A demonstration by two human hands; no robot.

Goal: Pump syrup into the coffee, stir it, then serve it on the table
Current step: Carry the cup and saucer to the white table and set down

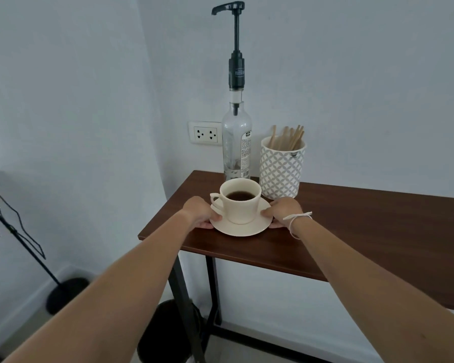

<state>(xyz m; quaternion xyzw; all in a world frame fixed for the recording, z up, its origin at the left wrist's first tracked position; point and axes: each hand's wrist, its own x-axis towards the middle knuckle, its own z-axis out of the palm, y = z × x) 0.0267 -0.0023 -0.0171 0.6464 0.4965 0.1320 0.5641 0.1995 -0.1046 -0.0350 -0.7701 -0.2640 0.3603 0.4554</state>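
While both hands — left hand (200, 211), right hand (283, 211) — clamp fingers on the round cream saucer (240, 229), dark coffee (240, 196) sits glossy.

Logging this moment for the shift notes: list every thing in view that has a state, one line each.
cup: upright on the saucer, holds dark coffee, no stirrer in it
saucer: flat on the table, gripped at both edges
left hand: on the saucer's left rim
right hand: on the saucer's right rim
syrup bottle: upright, nearly empty
pump: plunger raised
stirrer holder: upright, wooden stirrers inside
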